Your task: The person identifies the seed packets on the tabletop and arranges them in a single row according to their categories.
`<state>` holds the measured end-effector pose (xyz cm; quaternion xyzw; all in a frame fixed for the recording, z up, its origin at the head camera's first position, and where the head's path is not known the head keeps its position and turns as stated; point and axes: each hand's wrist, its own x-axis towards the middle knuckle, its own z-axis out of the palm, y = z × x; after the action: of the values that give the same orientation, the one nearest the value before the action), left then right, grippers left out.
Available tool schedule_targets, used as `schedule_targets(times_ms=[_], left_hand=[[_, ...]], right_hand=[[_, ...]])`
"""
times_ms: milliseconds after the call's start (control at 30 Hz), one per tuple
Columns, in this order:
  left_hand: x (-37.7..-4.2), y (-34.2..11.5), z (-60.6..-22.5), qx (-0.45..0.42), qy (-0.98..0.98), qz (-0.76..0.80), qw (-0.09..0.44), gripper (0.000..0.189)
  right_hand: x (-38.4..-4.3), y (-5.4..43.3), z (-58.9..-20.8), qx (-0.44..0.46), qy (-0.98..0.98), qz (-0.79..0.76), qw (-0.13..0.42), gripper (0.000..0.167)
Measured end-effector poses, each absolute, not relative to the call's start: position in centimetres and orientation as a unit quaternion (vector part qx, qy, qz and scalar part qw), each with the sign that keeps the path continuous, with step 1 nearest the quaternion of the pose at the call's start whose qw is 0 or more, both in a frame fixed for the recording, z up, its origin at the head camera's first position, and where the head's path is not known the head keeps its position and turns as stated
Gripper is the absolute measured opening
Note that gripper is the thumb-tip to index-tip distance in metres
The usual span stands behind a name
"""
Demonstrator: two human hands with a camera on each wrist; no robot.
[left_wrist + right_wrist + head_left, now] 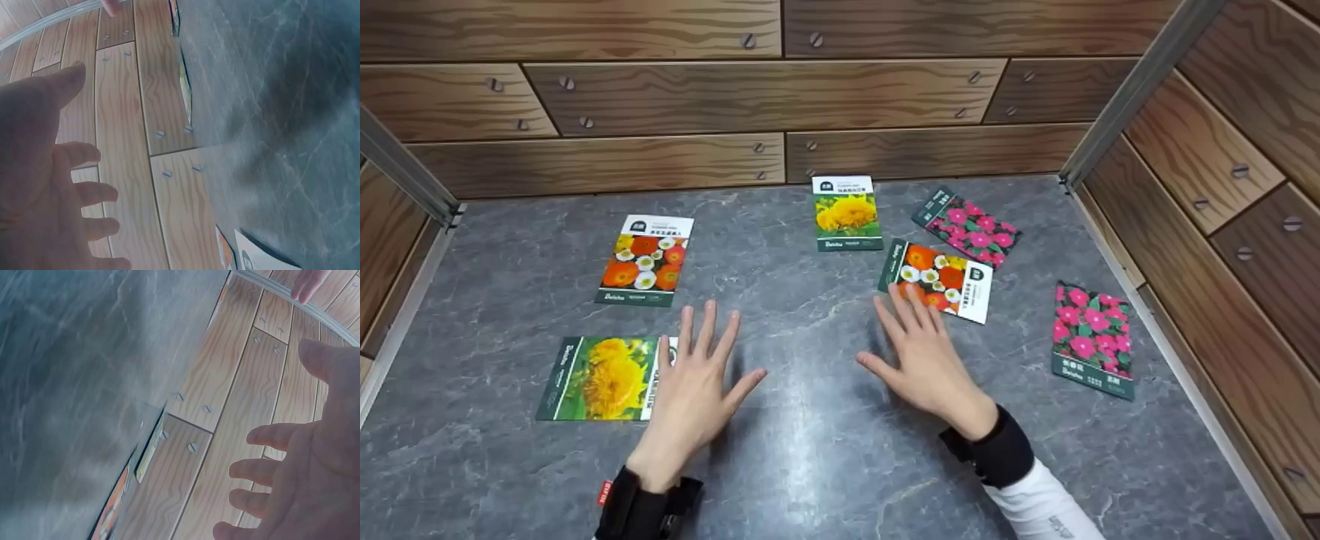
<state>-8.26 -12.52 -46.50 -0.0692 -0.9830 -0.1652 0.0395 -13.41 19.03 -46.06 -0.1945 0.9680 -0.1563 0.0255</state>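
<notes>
Fingers spread, my left hand (694,386) hovers palm down, overlapping the white end of a yellow-flower seed packet (611,379) in the head view. Beyond it lies an orange-and-white flower packet (643,261). My right hand (924,360) is also spread and holds nothing; its fingertips overlap the lower edge of another orange-and-white packet (941,279). A pink-flower packet (971,227) lies just behind that one. To the right is a second pink packet (1091,341). Another yellow-flower packet (846,214) lies at the back middle. Both wrist views show empty palms above the tabletop.
The grey marbled tabletop (802,322) is bounded by a wood-patterned back wall (765,97) and side walls, with a metal post (1140,90) at the back right corner. Black bands (997,446) circle both wrists.
</notes>
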Motion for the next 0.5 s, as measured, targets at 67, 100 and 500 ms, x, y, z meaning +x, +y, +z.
schedule_targets(times_ms=[67, 100, 500], left_hand=[[-8.2, -12.6, -46.3, -0.074, -0.983, -0.166, 0.037, 0.083], [-8.3, -12.7, -46.2, -0.076, -0.983, -0.166, 0.035, 0.083], [-7.8, -17.8, -45.4, -0.087, -0.984, -0.153, 0.011, 0.079]], right_hand=[[-13.2, 18.8, -46.1, -0.197, 0.967, -0.159, 0.031, 0.084], [-13.2, 18.7, -46.2, -0.198, 0.966, -0.162, 0.033, 0.084], [-13.4, 14.5, -46.9, -0.245, 0.952, -0.172, 0.061, 0.086]])
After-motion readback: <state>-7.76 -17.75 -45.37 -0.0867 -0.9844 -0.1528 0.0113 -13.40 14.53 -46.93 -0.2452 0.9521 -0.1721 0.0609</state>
